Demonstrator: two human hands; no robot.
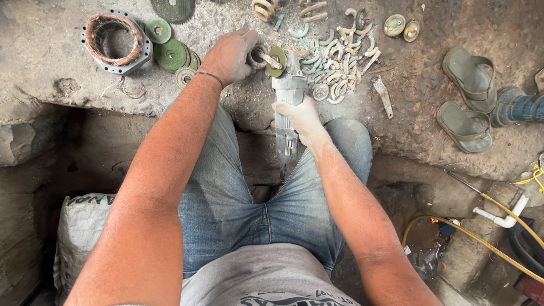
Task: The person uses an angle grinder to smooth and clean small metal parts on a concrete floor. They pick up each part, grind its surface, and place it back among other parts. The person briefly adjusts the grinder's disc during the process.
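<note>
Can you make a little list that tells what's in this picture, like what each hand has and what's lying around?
left hand: grips a small metal ring against the disc
right hand: wrapped around the grey angle grinder
grinder disc: greenish, upright, touching the ring
pile ahead: curved cut metal pieces
to the left: motor winding in a metal frame, spare green discs
to the right: pair of sandals, yellow hose
seat: person sits in jeans, legs apart
</note>
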